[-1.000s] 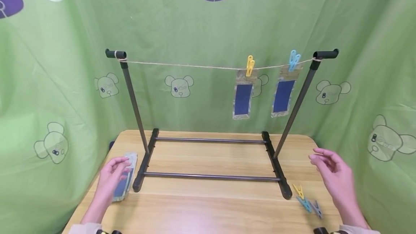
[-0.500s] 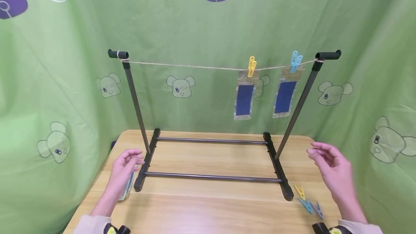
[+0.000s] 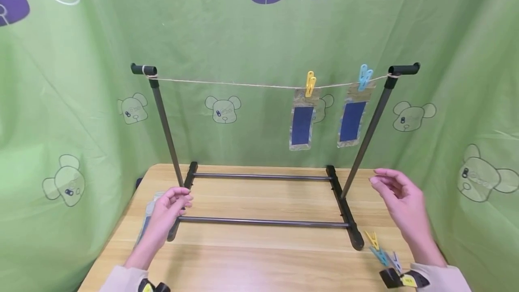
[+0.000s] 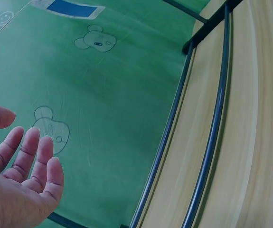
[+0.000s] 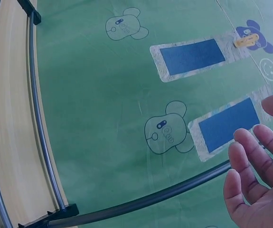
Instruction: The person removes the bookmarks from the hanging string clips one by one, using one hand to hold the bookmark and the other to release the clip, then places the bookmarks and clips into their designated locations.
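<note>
A black rack (image 3: 263,222) stands on the wooden table (image 3: 259,260), with a string (image 3: 227,83) stretched between its posts. A yellow clothespin (image 3: 310,83) and a blue clothespin (image 3: 364,76) each pin a blue-panelled pouch (image 3: 302,124) (image 3: 351,122) to the string. My left hand (image 3: 178,197) hovers empty by the rack's left foot, its fingers relaxed. A stack of pouches (image 3: 147,217) lies flat just left of it, partly hidden by my arm. Right of the rack, my right hand (image 3: 387,186) floats with loosely spread fingers and holds nothing. Loose clothespins (image 3: 381,250) lie below it.
Green printed cloth (image 3: 61,116) walls in the table on three sides. The rack's two floor bars (image 4: 207,142) cross the tabletop. In the right wrist view both hung pouches (image 5: 191,57) (image 5: 229,124) show beyond my open right hand (image 5: 257,183).
My left hand has come off the stack of pouches and moved right toward the rack's left post. My right hand has drifted slightly up and left.
</note>
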`<act>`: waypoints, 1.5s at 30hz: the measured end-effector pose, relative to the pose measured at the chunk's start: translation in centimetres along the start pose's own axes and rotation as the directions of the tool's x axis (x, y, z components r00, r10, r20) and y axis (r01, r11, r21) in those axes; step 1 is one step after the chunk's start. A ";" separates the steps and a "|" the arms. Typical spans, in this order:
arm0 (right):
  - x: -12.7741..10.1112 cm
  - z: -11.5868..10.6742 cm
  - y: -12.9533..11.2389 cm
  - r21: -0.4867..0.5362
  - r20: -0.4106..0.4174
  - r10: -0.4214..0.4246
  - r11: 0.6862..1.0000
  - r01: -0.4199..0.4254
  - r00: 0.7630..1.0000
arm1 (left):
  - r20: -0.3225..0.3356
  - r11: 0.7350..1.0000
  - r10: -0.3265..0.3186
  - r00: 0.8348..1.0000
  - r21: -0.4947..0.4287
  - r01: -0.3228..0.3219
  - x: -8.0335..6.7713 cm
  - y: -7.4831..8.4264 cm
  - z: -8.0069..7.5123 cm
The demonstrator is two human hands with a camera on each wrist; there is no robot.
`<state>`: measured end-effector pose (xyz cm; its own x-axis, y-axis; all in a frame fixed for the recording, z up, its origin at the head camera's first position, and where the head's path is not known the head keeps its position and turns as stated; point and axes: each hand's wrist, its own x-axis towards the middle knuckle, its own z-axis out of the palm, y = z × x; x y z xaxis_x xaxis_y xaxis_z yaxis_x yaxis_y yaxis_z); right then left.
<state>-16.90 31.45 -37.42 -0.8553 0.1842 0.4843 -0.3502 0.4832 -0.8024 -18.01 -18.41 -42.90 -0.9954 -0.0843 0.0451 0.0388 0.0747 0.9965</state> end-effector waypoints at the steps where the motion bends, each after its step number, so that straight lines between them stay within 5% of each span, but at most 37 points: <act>1: 0.1 0.1 -0.1 -0.005 0.003 -0.003 1.000 0.003 1.000 | 0.001 1.000 -0.004 1.000 0.001 0.004 0.1 0.0 0.2; 16: 1.6 0.5 -1.4 -0.053 0.033 -0.032 0.998 0.034 0.999 | 0.075 1.000 0.001 0.997 0.004 -0.001 1.0 0.5 2.4; 45: 3.6 0.3 -4.6 0.046 0.047 -0.129 0.991 0.127 0.991 | 0.161 0.997 0.074 0.984 -0.043 -0.068 2.1 1.7 5.9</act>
<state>-18.48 29.61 -32.13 -0.8200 0.0802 0.5667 -0.4728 0.4630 -0.7497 -20.54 -12.64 -41.54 -0.9909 0.0826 0.1065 0.1099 0.0376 0.9932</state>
